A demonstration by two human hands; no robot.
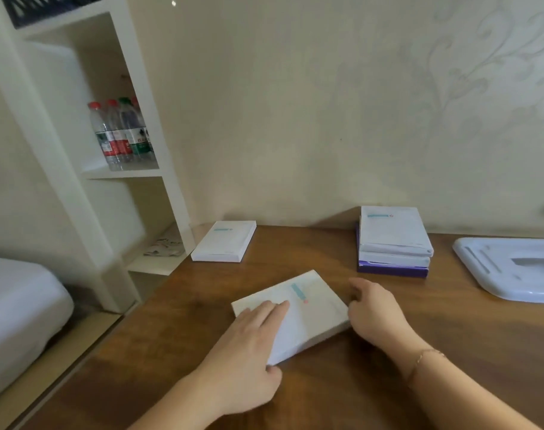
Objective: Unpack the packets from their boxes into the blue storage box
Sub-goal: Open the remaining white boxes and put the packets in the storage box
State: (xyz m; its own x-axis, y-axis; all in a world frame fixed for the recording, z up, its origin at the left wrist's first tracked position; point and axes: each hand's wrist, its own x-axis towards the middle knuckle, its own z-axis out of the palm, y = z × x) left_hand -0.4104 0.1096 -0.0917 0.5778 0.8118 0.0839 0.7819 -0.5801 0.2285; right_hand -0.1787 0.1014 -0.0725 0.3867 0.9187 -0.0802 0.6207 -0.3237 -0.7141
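A flat white box point(311, 308) with a teal mark lies askew on the wooden table point(171, 336) in front of me. My left hand point(249, 346) rests on its near left corner, fingers flat on the top and thumb under the edge. My right hand point(376, 311) touches the box's right edge with fingers spread. Another white box point(224, 242) lies at the table's far left. A stack of white boxes point(393, 234) sits on a purple one point(391, 270) at the back. The blue storage box is not in view.
A pale plastic lid point(494, 265) lies at the right edge of the table. A white shelf unit point(134, 119) with several water bottles point(121, 135) stands to the left. A bed point(19, 305) is at the far left, and a wall runs behind the table.
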